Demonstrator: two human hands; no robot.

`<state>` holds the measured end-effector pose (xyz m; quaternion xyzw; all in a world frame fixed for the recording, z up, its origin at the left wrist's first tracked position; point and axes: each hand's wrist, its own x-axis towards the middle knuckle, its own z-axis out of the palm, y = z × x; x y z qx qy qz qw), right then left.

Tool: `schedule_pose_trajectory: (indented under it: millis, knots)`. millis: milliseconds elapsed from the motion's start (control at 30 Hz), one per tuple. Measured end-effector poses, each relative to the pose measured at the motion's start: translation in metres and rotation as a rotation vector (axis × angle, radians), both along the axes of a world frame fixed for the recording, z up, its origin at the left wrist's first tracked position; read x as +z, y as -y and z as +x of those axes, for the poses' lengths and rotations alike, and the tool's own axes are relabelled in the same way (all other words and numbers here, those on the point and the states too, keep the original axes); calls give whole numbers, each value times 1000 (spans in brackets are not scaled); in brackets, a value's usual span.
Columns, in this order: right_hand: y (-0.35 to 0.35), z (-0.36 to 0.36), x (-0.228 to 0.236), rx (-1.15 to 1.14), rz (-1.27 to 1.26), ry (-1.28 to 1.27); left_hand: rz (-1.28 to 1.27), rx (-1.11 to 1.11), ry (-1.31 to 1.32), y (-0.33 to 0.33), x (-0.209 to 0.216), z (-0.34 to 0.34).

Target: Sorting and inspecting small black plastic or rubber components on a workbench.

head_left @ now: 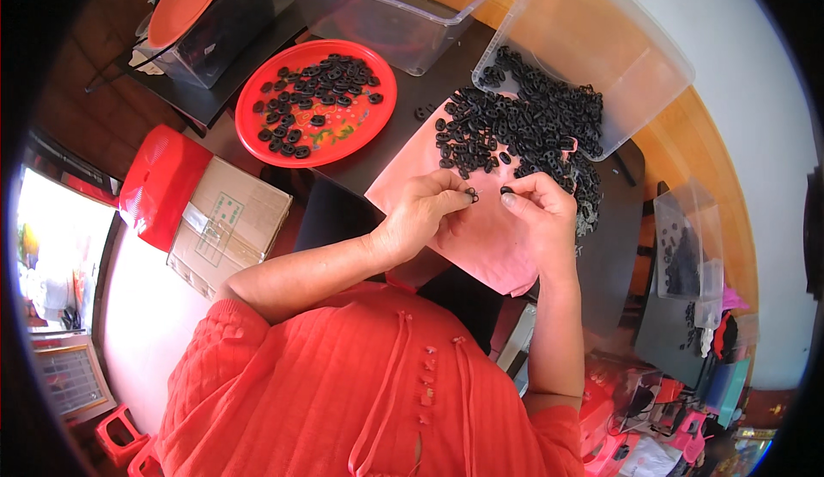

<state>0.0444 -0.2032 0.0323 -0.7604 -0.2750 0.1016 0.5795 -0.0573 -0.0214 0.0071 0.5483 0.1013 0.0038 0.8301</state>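
My left hand (421, 209) pinches a small black looped plastic piece (473, 195) between thumb and forefinger. Close to its right, my right hand (546, 206) grips another small black piece (505, 190) at the fingertips; the two pieces are apart. Both hands hover above a pink cloth (485, 245) spread over the table's front edge. Just beyond them lies a heap of black oval pieces with holes (506, 129), spilling from a clear plastic bin (622, 56) tipped on its side. To the left, a round red tray (246, 121) carries many similar black pieces.
Another clear bin (378, 22) stands behind the tray on the dark table (601, 279). A cardboard box (227, 224) and a red stool (159, 185) are at the left. On the right, a further clear container (687, 245) holds dark pieces on a side surface.
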Motion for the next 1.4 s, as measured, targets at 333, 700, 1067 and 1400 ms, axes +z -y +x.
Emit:
schedule_pose_trajectory:
  millis: [333, 700, 1067, 1400]
  knots:
    - [-20, -14, 0, -1, 285, -363, 76, 10, 7, 4, -2, 0]
    - [-22, -15, -8, -2, 342, -345, 69, 35, 11, 6, -2, 0]
    - [-21, -25, -7, 3, 293, -257, 48, 95, 84, 9, -7, -3]
    - [-16, -23, -5, 41, 343, -358, -36, 59, 219, 3, -10, -3]
